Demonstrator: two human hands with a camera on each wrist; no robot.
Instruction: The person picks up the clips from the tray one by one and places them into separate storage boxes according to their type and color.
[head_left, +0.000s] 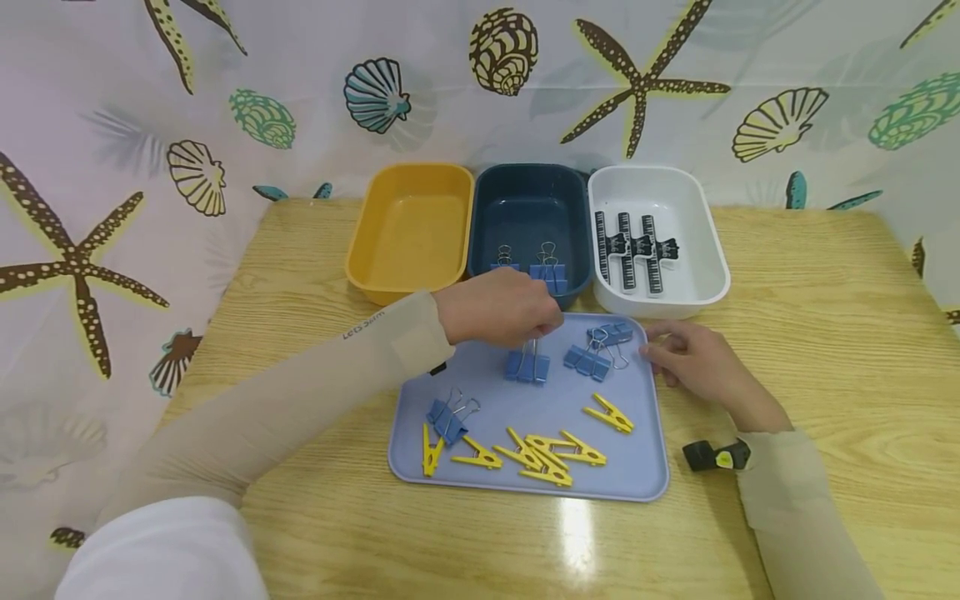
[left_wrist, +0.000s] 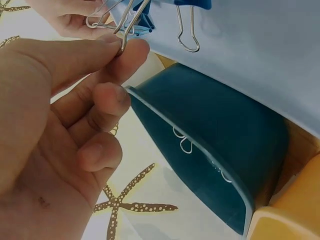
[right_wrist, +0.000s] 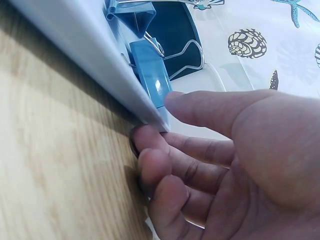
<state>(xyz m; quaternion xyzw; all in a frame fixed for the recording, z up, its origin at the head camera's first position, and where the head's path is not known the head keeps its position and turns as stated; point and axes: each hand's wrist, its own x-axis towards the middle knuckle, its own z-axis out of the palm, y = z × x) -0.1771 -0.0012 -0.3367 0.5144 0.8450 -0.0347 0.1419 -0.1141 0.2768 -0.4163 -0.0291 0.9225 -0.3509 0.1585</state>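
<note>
My left hand (head_left: 498,307) is over the blue-grey tray (head_left: 480,467), its thumb and forefinger pinching the wire handles of a blue binder clip (head_left: 527,367). In the left wrist view those handles (left_wrist: 131,22) meet the fingertips. At the tray's right edge, my right hand (head_left: 693,358) grips the rim, fingers curled beneath it and thumb above. Close to that thumb lies another blue binder clip (right_wrist: 152,75). More blue binder clips (head_left: 587,362) rest at the tray's upper right, and one (head_left: 448,421) is at lower left beside several yellow clothespins (head_left: 543,458).
Behind the tray stand a yellow bin (head_left: 408,283), a dark teal bin (head_left: 528,179) holding blue binder clips (head_left: 549,275), and a white bin (head_left: 708,250) with three piano-key-patterned clips (head_left: 628,250). A black wrist strap (head_left: 716,456) is by the right sleeve. A patterned curtain (head_left: 450,50) hangs behind.
</note>
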